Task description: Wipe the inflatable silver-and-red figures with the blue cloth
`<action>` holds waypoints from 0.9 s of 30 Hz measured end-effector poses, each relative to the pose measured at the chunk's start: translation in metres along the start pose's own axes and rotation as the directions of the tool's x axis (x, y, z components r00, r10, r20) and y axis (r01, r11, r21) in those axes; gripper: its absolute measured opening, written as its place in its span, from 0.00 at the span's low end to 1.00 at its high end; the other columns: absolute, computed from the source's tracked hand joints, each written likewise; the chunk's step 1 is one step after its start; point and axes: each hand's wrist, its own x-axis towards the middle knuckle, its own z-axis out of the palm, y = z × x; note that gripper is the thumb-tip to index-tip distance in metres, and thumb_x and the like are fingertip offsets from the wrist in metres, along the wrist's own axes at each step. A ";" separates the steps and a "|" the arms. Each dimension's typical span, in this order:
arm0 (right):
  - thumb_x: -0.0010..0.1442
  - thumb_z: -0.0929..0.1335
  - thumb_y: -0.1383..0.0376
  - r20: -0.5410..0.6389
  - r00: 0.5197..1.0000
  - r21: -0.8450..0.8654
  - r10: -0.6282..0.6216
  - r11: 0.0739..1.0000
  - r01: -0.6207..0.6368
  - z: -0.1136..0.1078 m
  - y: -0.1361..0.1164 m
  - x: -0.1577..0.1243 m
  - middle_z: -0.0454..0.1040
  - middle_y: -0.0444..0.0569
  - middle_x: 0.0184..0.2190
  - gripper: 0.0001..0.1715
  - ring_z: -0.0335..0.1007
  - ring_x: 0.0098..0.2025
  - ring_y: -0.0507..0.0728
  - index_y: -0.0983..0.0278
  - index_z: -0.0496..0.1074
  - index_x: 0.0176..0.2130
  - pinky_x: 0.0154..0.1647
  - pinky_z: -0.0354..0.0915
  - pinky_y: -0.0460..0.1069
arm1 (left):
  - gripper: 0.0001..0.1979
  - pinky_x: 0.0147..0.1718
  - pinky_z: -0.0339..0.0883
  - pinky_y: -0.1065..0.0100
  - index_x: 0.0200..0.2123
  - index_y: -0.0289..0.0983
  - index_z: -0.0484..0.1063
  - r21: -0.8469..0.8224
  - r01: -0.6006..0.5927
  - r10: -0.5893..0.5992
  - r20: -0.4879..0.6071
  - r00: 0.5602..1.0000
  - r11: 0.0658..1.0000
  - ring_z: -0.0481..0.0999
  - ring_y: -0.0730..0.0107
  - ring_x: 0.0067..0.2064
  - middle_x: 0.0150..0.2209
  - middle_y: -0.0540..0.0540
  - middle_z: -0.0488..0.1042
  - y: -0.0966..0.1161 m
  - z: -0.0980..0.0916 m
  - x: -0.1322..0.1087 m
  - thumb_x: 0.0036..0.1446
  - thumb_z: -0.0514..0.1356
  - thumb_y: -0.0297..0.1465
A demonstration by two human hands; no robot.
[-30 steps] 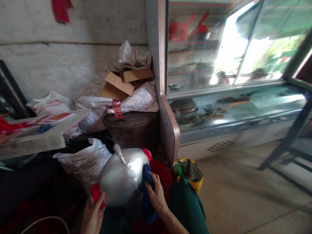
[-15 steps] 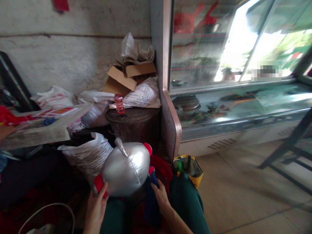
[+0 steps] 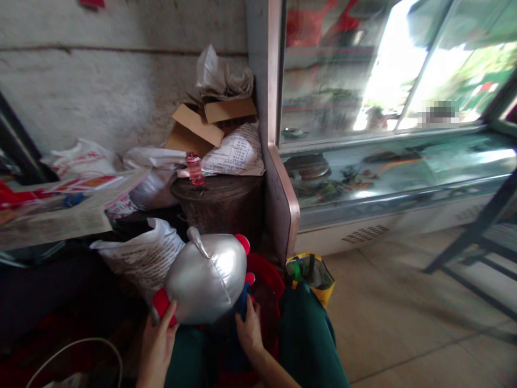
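A plump, shiny silver stuffed toy (image 3: 208,277) with red stubby ends is above my lap. My left hand (image 3: 158,342) pinches the red stub at its lower left, thumb on top. At the toy's lower right, my right hand (image 3: 249,328) is closed on a dark blue cloth (image 3: 241,304), close beside another red stub. Part of the cloth hangs down in shadow between my knees. Behind the cloth and the toy is a red basin (image 3: 269,269), partly hidden by them.
A white printed sack (image 3: 151,253) stands behind the toy. A pink bottle (image 3: 194,171) rests on a round dark lid (image 3: 226,188), near an open cardboard box (image 3: 197,129). A yellow-edged bag (image 3: 323,280) sits by my right knee, before a glass display case (image 3: 388,183).
My right hand has moved left and slightly down with the blue cloth, closer to the toy. My left hand keeps its hold, and the toy stays nearly in place.
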 end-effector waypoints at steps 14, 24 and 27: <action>0.43 0.71 0.81 0.463 0.861 -0.474 -0.213 0.761 0.443 0.030 0.016 -0.084 0.70 0.69 0.68 0.60 0.74 0.63 0.81 0.61 0.67 0.73 0.61 0.74 0.71 | 0.40 0.42 0.69 0.64 0.48 0.45 0.78 0.078 0.004 0.000 -0.052 0.999 0.997 0.75 0.54 0.56 0.52 0.48 0.79 0.018 0.016 -0.025 0.25 0.81 0.38; 0.45 0.73 0.77 0.606 0.788 -0.399 -0.112 0.814 0.423 0.020 0.001 -0.061 0.73 0.61 0.68 0.49 0.70 0.65 0.85 0.50 0.78 0.64 0.62 0.67 0.79 | 0.39 0.45 0.67 0.60 0.47 0.45 0.77 0.073 0.008 -0.006 -0.034 0.999 0.997 0.76 0.57 0.49 0.47 0.49 0.79 0.015 0.013 -0.021 0.26 0.82 0.38; 0.43 0.73 0.76 0.579 0.813 -0.343 -0.061 0.886 0.311 0.009 0.011 -0.056 0.76 0.61 0.65 0.41 0.72 0.63 0.87 0.51 0.84 0.55 0.60 0.67 0.78 | 0.38 0.50 0.67 0.56 0.47 0.46 0.77 0.051 0.015 -0.013 -0.035 0.999 0.999 0.76 0.59 0.48 0.46 0.50 0.79 0.012 0.011 -0.018 0.27 0.82 0.38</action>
